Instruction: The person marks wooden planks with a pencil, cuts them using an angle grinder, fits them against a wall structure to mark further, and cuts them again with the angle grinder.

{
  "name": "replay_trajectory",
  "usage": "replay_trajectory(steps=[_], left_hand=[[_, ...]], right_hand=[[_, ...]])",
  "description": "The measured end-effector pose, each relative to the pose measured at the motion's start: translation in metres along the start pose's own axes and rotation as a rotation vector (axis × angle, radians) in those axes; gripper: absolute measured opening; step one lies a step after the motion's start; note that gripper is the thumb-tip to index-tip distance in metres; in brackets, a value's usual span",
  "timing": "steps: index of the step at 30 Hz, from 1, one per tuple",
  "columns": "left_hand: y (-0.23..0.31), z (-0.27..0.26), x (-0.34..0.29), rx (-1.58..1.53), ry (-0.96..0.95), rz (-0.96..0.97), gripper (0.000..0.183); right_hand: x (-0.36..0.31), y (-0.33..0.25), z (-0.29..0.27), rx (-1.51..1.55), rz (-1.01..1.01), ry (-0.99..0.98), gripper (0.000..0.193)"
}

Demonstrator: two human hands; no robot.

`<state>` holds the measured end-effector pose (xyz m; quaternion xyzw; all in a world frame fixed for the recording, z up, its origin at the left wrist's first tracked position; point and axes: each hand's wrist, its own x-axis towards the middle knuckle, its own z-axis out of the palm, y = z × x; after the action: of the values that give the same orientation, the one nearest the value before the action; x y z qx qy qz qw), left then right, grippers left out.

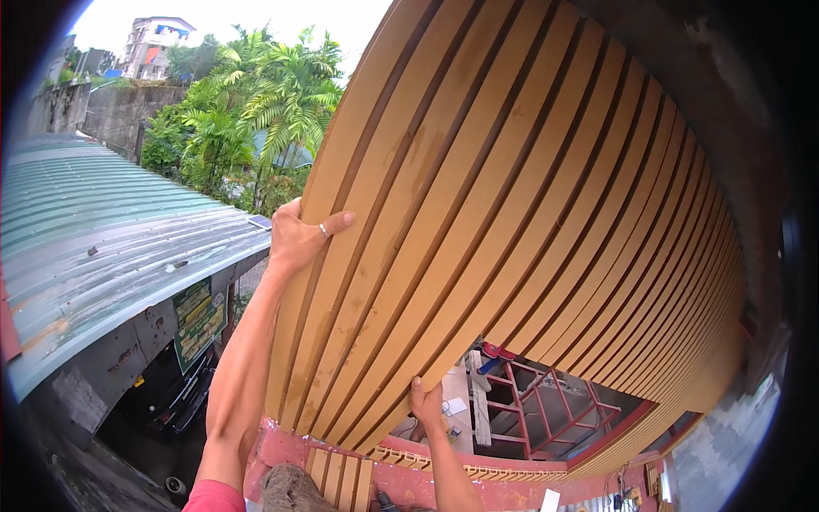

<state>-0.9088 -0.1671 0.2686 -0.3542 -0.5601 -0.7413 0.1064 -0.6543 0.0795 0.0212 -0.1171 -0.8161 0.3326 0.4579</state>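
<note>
A tall tan slatted panel with dark grooves between its strips fills the middle of the head view. My left hand, with a ring on it, grips the panel's left edge. Its thumb lies over the front of the outer slat, and the other fingers are hidden behind. Lower down, my right hand holds the panel's bottom right edge by the opening, thumb up against the wood. Some slats carry darker stains. A short slatted piece lies below, beside my knee.
A red ledge runs under the panel. Through the opening stands red metal scaffolding. Tools lie at the lower right. Left, beyond the edge, are a corrugated roof, a dark car far below, and palm trees.
</note>
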Motion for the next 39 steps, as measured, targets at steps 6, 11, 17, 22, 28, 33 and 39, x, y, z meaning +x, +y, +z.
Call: replay_trajectory(steps=[6,11,17,22,28,33,39], left_hand=[[-0.019,-0.007,0.018,-0.017,0.034,0.096,0.056],[-0.018,-0.018,0.019,0.001,0.011,0.083,0.056],[-0.014,-0.050,0.001,0.045,0.045,0.067,0.053],[0.006,-0.064,-0.034,0.167,0.109,0.036,0.047],[0.025,-0.038,-0.052,0.150,0.225,0.085,0.042],[0.038,-0.011,-0.047,0.151,0.290,0.093,0.041],[0.026,-0.003,-0.030,0.071,0.247,0.091,0.046]], right_hand=[[0.006,0.009,0.012,-0.008,-0.070,0.015,0.053],[0.007,-0.003,0.016,-0.005,0.044,-0.014,0.055],[0.008,0.011,0.016,0.033,-0.013,0.031,0.061],[0.001,0.014,0.020,0.011,-0.026,0.067,0.057],[0.003,0.008,0.016,0.015,-0.010,0.058,0.052],[0.006,-0.002,0.018,0.012,-0.026,0.051,0.053],[0.007,-0.002,0.017,0.029,0.000,0.033,0.054]])
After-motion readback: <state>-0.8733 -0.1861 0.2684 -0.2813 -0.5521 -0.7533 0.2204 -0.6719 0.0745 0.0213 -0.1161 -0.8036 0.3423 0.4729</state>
